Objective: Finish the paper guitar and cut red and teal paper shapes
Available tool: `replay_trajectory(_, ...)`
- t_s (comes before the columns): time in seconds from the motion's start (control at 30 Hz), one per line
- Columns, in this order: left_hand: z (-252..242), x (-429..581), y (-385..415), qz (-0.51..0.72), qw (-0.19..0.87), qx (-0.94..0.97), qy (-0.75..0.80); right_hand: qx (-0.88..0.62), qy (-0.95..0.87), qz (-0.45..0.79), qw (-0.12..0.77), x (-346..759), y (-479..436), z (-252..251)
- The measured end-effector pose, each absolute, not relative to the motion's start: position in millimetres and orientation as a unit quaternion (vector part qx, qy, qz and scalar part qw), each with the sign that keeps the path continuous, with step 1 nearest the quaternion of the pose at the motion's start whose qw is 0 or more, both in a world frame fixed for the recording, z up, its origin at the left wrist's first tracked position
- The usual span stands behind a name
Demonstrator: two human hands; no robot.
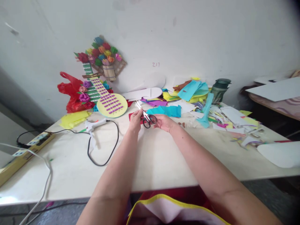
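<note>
**A:** What do the hands have?

**B:** The left hand [136, 120] has its fingers pinched shut on a small red paper [130, 116], held just above the bench [152, 162], toward its far side. The right hand [165, 122] has its fingers closed through the black handles of the scissors [147, 118]. The blades stand apart and point up and left, right at the red piece.

**A:** How far along is the cutting?

**B:** Hard to call. I'd say a cut is in hand, but the paper is mostly hidden behind the left hand, so I cannot tell how much is trimmed. Plenty looks done already: a yellow guitar shape [112, 104] with purple strips leans by the wall, and paper scraps [232, 122] litter the right side. Teal paper [167, 111] lies uncut just beyond the hands.

**A:** Any containers?

**B:** Three. A little stick-built pot [109, 72] against the wall holds a bunch of paper flowers [103, 51]. A red plastic bag [70, 93] sits behind the guitar shape; its contents are hidden. A green jar [219, 90] with a dark lid stands among the scraps, shut, so I cannot tell what is inside.

**A:** And the glue gun?

**B:** The glue gun [95, 125] lies left of the hands, its black cable [103, 162] looping across the bench.
</note>
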State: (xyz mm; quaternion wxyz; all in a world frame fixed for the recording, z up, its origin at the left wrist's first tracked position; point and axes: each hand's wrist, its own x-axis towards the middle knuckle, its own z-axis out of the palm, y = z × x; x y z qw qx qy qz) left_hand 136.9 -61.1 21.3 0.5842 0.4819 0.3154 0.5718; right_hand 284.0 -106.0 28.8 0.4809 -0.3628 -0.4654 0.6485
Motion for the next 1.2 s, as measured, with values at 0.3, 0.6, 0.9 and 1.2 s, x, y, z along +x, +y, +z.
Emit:
replay_trajectory(0.3,21.3,134.7,-59.0,0.542,0.502,0.590,0.327,-0.289,-0.500,0.693,0.432,283.8,-111.8,32.5)
replay_trajectory(0.6,6.2,118.3,-45.6,0.374,0.082,0.792,0.476,-0.468,-0.548,0.616,0.318,333.3,-115.8,50.6)
replay_trajectory(0.9,0.5,116.2,-47.2,0.342,0.191,0.800,0.454,-0.554,-0.564,0.581,0.192,330.5,-117.7,55.9)
replay_trajectory(1.2,-1.5,115.2,-45.5,0.379,0.267,0.762,0.452,-0.554,-0.558,0.583,0.204,323.5,-118.5,54.1)
